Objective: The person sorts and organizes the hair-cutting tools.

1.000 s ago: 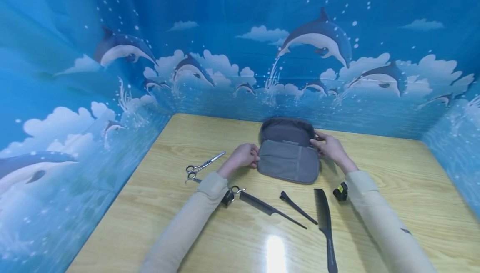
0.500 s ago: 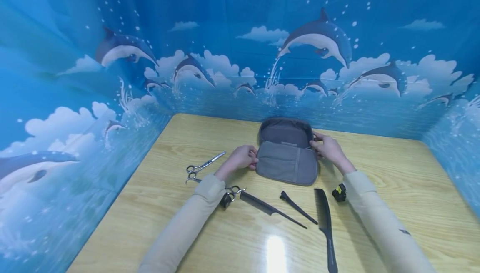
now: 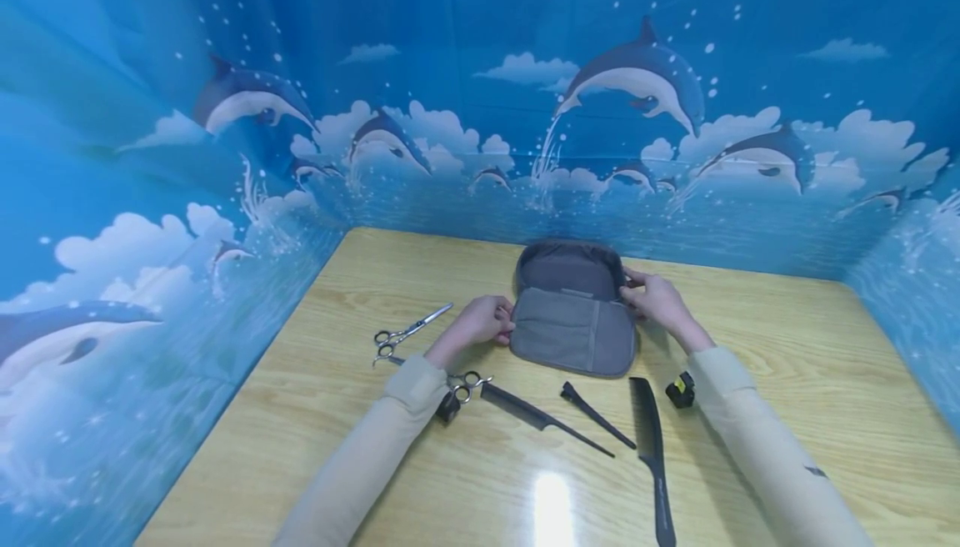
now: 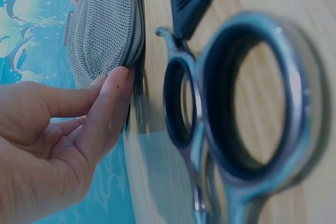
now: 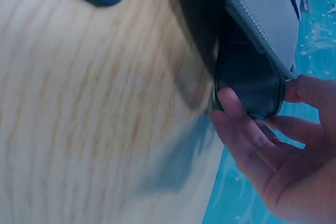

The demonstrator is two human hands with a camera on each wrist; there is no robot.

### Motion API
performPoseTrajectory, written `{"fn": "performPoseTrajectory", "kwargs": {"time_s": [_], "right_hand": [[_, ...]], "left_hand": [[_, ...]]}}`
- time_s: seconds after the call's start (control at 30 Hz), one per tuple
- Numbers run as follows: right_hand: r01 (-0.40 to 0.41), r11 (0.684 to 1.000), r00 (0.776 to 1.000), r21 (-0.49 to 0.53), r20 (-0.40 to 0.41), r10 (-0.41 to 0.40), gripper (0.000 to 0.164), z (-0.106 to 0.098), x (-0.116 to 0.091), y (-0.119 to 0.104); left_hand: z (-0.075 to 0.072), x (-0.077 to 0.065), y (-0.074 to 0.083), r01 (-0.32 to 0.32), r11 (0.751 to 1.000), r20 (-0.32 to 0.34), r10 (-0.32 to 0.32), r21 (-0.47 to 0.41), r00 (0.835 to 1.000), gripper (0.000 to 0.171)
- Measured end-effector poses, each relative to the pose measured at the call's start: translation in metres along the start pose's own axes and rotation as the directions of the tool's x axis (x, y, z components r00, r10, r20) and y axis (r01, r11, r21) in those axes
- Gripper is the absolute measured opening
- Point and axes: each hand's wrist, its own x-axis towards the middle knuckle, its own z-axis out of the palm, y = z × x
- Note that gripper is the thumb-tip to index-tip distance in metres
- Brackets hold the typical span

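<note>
A grey zip pouch [image 3: 555,326] lies unfolded at the back of the table, its dark hollow part [image 3: 570,270] behind and the flat panel in front. My left hand [image 3: 483,320] pinches the pouch's left edge between thumb and fingers; the left wrist view shows the mesh-covered side [image 4: 107,22] right at the fingertips. On the opposite side my right hand [image 3: 655,301] holds the pouch near where the two halves meet. In the right wrist view, that hand [image 5: 278,145] has its thumb by the zip and its fingers against the dark outer wall [image 5: 249,74].
Silver scissors [image 3: 411,330] lie left of the pouch. A second pair [image 3: 468,382] sits partly under the left sleeve. In front are a tail comb [image 3: 525,410], a black hair clip [image 3: 596,415] and a large handled comb [image 3: 649,439]. A dolphin-print backdrop [image 3: 450,205] borders the table.
The pouch has shifted slightly toward me and a little left, its front panel sinking lower. Both hands have stayed on its sides. The scissors, combs and clip have not moved.
</note>
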Motion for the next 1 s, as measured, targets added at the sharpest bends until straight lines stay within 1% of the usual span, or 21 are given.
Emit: {"fn": "performPoseTrajectory", "kwargs": {"time_s": [0.33, 0.6, 0.9, 1.0], "right_hand": [[0.003, 1.0, 1.0, -0.017, 0.007, -0.003, 0.058, 0.001, -0.009, -0.006], [-0.012, 1.0, 1.0, -0.012, 0.024, 0.013, 0.058, 0.004, -0.014, -0.007], [-0.03, 0.999, 0.999, 0.013, 0.038, 0.029, 0.059, 0.006, -0.022, -0.011], [-0.029, 1.0, 0.999, 0.011, 0.036, 0.029, 0.059, 0.006, -0.024, -0.013]], "left_hand": [[-0.001, -0.007, -0.001, -0.011, 0.996, 0.006, 0.011, 0.087, 1.0, 0.022], [-0.001, -0.016, 0.001, 0.004, 0.994, 0.025, -0.007, 0.109, 1.0, 0.021], [-0.002, -0.024, 0.004, -0.016, 0.987, 0.03, 0.011, 0.163, 1.0, 0.018], [-0.002, -0.026, 0.004, -0.019, 0.988, 0.039, 0.013, 0.155, 0.999, 0.017]]}}
